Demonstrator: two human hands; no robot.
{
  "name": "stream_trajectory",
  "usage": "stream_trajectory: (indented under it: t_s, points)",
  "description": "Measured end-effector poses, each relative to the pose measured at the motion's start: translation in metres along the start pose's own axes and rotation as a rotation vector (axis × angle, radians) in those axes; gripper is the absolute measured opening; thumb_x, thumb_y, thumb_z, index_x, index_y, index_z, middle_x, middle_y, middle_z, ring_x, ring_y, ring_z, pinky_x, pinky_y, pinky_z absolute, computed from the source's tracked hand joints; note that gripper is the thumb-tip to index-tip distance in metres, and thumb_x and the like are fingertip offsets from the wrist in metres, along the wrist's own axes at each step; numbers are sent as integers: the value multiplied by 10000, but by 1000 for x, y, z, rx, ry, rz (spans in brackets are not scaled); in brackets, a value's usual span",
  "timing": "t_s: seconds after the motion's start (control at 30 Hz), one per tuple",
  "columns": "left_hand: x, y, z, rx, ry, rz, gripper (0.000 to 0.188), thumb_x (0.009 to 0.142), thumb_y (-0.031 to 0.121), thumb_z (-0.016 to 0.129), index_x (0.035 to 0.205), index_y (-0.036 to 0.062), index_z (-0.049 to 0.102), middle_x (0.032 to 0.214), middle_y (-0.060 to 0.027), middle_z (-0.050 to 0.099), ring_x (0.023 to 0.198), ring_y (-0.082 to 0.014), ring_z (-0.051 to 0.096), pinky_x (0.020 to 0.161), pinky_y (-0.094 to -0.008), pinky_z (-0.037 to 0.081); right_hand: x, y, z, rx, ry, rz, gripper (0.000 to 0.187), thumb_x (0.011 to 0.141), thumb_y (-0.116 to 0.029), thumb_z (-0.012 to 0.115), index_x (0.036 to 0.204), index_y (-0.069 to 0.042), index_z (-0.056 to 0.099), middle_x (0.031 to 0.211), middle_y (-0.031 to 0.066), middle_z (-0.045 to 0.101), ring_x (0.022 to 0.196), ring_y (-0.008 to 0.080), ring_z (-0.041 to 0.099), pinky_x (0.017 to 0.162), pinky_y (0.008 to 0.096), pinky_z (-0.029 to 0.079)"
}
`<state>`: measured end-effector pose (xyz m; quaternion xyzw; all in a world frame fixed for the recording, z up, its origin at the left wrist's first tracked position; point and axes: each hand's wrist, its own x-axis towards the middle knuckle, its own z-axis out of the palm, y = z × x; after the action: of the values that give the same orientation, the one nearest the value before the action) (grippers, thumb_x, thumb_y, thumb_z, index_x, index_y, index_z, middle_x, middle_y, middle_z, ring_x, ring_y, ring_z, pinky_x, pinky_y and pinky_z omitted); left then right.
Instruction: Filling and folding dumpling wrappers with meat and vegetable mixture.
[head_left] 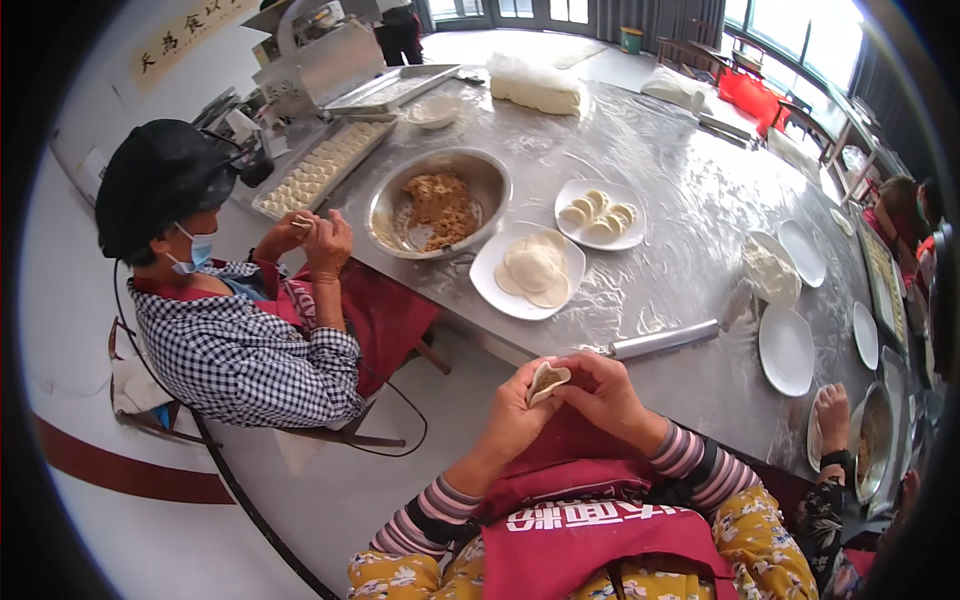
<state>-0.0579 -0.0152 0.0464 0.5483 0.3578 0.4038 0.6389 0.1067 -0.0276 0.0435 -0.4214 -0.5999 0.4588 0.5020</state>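
Observation:
Between my two hands, over my red apron, is a partly folded dumpling [546,383] with brown filling showing in its opening. My left hand [513,410] is closed around its left side, while the fingers of my right hand [608,396] pinch its right edge. Just beyond, on the steel table, a white plate [487,285] bears a stack of round dough wrappers [535,268]. Farther back stands another white plate [630,237] with several finished dumplings [600,214]. A large metal bowl [497,180] at the left holds brown filling [440,210].
A metal rolling pin [665,340] lies near the table's front edge. At the left sits a co-worker [250,340], hands raised, beside a tray of dumplings [325,165]. To the right are a bowl of flour [770,268], a white plate [786,350] and another person's hand [832,415].

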Motion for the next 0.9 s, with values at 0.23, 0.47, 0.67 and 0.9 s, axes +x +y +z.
stream_trajectory:
  t_s: [0.23, 0.47, 0.67, 0.9]
  points:
    - [0, 3, 1, 2, 59, -57, 317, 840, 30, 670, 1144, 7, 580, 997, -17, 637, 914, -68, 576, 809, -209, 482, -3, -2, -2, -274, 93, -83, 234, 753, 38, 688, 975, 19, 620, 829, 80, 616, 712, 134, 626, 618, 240, 503]
    - [2, -7, 2, 35, 138, -70, 278, 835, 15, 665, 1104, 24, 596, 933, -12, 638, 800, -58, 573, 674, -206, 498, -7, -5, 0, -449, 119, -92, 179, 756, -58, 705, 915, 3, 652, 758, 123, 619, 625, 229, 619, 553, 298, 483]
    - [3, -9, 2, 125, 140, -40, 267, 843, 18, 657, 1098, 26, 578, 949, -12, 617, 833, -62, 574, 676, -203, 509, -5, 3, 1, -488, 160, -163, 104, 755, -5, 696, 846, 25, 657, 730, 127, 633, 593, 189, 618, 534, 274, 479]
    - [1, -12, 2, 69, 154, 8, 326, 853, 36, 644, 1158, -8, 536, 989, -71, 631, 850, -106, 607, 741, -236, 505, -7, 2, -1, -413, 185, -139, 114, 755, -37, 697, 861, -2, 674, 747, 133, 647, 598, 257, 631, 539, 314, 491]
